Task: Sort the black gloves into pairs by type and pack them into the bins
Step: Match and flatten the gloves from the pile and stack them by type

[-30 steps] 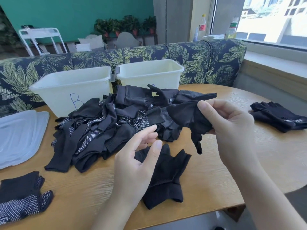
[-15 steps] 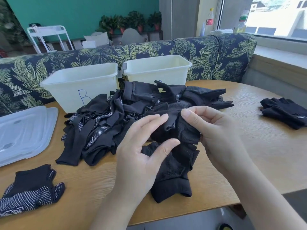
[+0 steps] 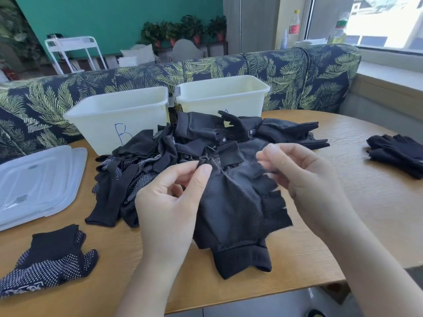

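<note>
Lids (image 3: 39, 179), clear plastic and stacked, lie at your far left on the table (image 3: 377, 202). In front of them, near the table's edge, sits a dotted pair (image 3: 49, 261) of gloves, one on the other. Behind stands bin B (image 3: 119, 117), marked with a blue letter, and beside it to the right a second bin (image 3: 223, 93); both are white and open. The pile (image 3: 183, 154) of unsorted black gloves spreads in front of the two bins, some dotted, some mesh.

Your left hand (image 3: 169, 211) pinches the upper corner of a mesh glove (image 3: 235, 202) between thumb and forefinger. The glove hangs spread between your hands just above the near side of the pile, its short fingers pointing right. A second mesh glove (image 3: 242, 259) lies under it on the table, cuff toward you. Your right hand (image 3: 304, 179) grips the held glove's finger end, fingers curled; it is blurred, so the exact hold is unclear. Far right, well apart from the pile, lies a dark pair (image 3: 398, 154) of gloves. A leaf-patterned sofa (image 3: 297, 74) runs behind the table.
</note>
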Motion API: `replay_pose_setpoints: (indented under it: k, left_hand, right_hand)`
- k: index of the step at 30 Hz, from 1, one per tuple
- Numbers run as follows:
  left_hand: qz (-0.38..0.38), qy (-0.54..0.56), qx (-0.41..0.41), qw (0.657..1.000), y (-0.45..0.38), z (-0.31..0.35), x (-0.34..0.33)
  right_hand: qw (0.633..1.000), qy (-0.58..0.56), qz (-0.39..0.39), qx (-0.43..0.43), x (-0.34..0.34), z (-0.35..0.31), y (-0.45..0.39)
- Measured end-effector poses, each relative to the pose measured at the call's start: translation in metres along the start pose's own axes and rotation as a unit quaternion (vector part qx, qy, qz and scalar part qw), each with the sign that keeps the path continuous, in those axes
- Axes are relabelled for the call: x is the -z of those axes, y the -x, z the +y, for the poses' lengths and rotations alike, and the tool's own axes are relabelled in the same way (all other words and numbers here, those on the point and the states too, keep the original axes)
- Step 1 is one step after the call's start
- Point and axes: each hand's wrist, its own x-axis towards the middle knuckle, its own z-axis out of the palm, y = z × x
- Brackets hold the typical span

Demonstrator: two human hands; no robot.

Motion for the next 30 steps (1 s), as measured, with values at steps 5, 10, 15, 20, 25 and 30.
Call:
replay_pose_setpoints:
  k: [5,10,15,20,25,30]
  left_hand:
    - [0.057,-0.047,-0.018,0.997,-0.005,0.006,0.008]
    - [0.051,-0.038,-0.010,0.998,0.000,0.011,0.006]
    - [0.010,0.029,0.029,0.999,0.008,0.015,-0.002]
    - [-0.033,0.103,0.083,0.991,0.007,0.011,-0.006]
    - [-0.083,0.135,0.107,0.982,0.008,0.010,-0.010]
    - [-0.088,0.120,0.085,0.985,0.013,0.006,-0.010]
  right_hand:
    - [0.980,0.112,0.037,0.157,-0.015,-0.017,0.021]
    - [0.983,0.119,-0.099,0.099,-0.036,-0.007,0.039]
    - [0.982,0.129,-0.111,0.081,-0.043,0.012,0.035]
    - [0.984,0.093,-0.136,0.066,-0.043,0.017,0.033]
    - [0.986,0.061,-0.140,0.065,-0.044,0.023,0.031]
    - [0.990,-0.014,-0.138,0.035,-0.041,0.021,0.026]
